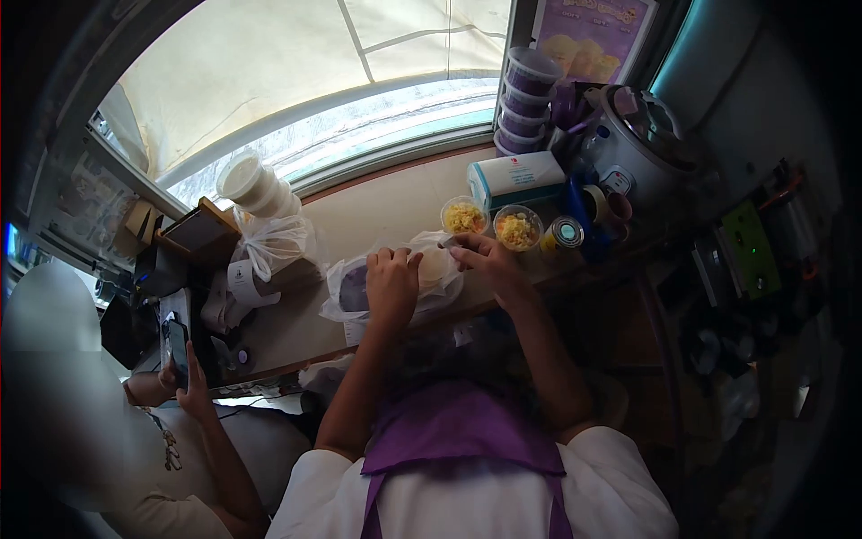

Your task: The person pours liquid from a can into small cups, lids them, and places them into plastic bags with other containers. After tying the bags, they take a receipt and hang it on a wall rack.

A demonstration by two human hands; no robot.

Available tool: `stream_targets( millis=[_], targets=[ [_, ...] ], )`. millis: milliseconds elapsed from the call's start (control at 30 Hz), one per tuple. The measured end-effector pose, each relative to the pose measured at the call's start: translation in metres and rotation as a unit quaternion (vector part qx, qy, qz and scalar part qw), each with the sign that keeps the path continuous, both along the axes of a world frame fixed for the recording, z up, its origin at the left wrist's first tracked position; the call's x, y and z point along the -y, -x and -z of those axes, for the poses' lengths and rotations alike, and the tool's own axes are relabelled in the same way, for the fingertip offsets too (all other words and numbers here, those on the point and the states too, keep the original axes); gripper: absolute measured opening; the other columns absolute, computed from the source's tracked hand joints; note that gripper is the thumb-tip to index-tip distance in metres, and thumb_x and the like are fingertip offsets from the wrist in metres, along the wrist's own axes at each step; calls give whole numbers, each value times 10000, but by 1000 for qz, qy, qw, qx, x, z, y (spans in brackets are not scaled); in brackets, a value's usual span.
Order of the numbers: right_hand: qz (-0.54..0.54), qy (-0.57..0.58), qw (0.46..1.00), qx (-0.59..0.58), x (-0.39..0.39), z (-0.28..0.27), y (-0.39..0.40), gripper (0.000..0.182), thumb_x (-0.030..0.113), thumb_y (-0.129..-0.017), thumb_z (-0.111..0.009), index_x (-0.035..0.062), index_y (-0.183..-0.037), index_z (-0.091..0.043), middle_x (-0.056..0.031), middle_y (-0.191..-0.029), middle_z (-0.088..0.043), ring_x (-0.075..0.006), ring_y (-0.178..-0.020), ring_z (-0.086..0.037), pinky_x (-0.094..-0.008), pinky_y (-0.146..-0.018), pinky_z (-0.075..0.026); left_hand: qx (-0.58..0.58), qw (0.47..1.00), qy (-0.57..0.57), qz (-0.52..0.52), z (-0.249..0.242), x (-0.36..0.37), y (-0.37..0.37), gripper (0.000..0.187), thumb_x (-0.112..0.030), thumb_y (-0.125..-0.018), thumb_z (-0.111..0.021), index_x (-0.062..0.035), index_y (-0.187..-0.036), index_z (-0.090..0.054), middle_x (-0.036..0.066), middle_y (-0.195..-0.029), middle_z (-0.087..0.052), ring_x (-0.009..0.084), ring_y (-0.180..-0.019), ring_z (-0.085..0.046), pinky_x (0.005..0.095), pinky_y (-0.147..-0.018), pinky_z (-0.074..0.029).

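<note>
On the counter lies a thin white plastic bag (pixel 337 308) around a purple container (pixel 354 287) and a pale round container (pixel 436 268). My left hand (pixel 392 286) rests over the middle of the bag, between the two containers, with its fingers apart. At the bag's right edge, my right hand (pixel 489 266) has thumb and fingers pinched together on a bit of the bag. Just beyond my right hand stand two clear cups of yellow food, one on the left (pixel 464 216) and one on the right (pixel 518 229).
A lidded jar (pixel 567 233), a teal and white box (pixel 517 178), stacked purple tubs (pixel 523 103) and a cooker (pixel 643 126) stand at the right. Left are a tied bag (pixel 274 242) and stacked white containers (pixel 249 182). Another person holds a phone (pixel 180 352) at the lower left.
</note>
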State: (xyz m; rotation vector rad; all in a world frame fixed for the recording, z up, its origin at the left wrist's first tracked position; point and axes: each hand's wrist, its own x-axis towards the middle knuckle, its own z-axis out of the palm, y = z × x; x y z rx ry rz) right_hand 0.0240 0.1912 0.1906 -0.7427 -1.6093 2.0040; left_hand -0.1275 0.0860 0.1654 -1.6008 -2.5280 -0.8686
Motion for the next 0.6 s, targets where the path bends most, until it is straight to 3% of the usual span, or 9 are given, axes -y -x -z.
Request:
stream_targets(
  millis=[67,133,233,300,367,467,500,567,600],
  targets=[
    [-13,-11,1000,17,-2,-9,7,365,150,-880,-614,-48,-1185,-582,-62,-970,-653,-105,-834,-591,-233,-786,-452,-66,997,0,-48,-21,29,3,264,-234,-826,-663,-33,-996,-642,142,-997,-529,301,-991,-491,424,-802,-438],
    [-33,-83,995,48,-8,2,13,384,167,-880,-615,-46,-1198,-578,-80,-956,-660,-112,-826,-602,-244,-772,-462,-259,954,0,-149,-28,57,12,323,-263,-783,-709,-42,-1004,-630,115,-1033,-520,281,-1062,-461,436,-819,-423],
    [-23,-176,975,133,-15,-6,27,360,166,-880,-607,-39,-1175,-594,-101,-919,-674,-131,-814,-630,-262,-742,-480,-234,931,144,-239,-13,85,46,318,-249,-800,-699,-41,-1025,-614,108,-963,-570,237,-983,-523,378,-812,-438],
    [-14,-207,966,151,-20,-27,37,322,155,-877,-600,-39,-1135,-611,-106,-883,-680,-146,-804,-649,-278,-724,-492,123,975,114,-146,-23,99,94,266,-218,-842,-651,-34,-1028,-603,100,-882,-601,195,-890,-559,334,-793,-446],
    [-15,-221,968,118,-24,-46,46,282,141,-873,-593,-46,-1082,-627,-103,-840,-683,-160,-793,-665,-297,-712,-501,416,907,-28,-50,-35,100,112,184,-168,-919,-535,-5,-985,-588,77,-769,-644,129,-717,-576,269,-761,-455],
    [132,-421,893,86,-14,-21,67,178,98,-882,-562,-54,-952,-622,-84,-787,-667,-159,-721,-662,-305,-656,-508,433,897,-83,-31,-47,88,108,195,-176,-943,-498,3,-954,-576,71,-846,-649,112,-769,-576,271,-765,-453],
    [122,-399,905,83,-14,-19,69,157,87,-890,-546,-45,-952,-606,-85,-772,-657,-159,-715,-659,-304,-648,-510,449,885,-109,-51,-45,81,100,195,-177,-941,-491,2,-981,-557,42,-793,-600,112,-746,-559,275,-763,-458],
    [101,-355,926,80,-18,-14,64,118,65,-907,-514,-27,-951,-573,-88,-742,-637,-158,-701,-654,-302,-632,-514,602,778,-180,-10,-36,81,103,197,-169,-939,-487,6,-1010,-542,19,-749,-546,114,-717,-539,283,-748,-461],
    [78,-240,966,47,-16,-21,62,109,54,-912,-498,-16,-974,-554,-95,-747,-634,-160,-685,-648,-295,-623,-514,670,712,-211,13,-37,81,101,200,-165,-938,-485,8,-1025,-534,7,-728,-519,115,-702,-529,286,-741,-462]
  ],
)
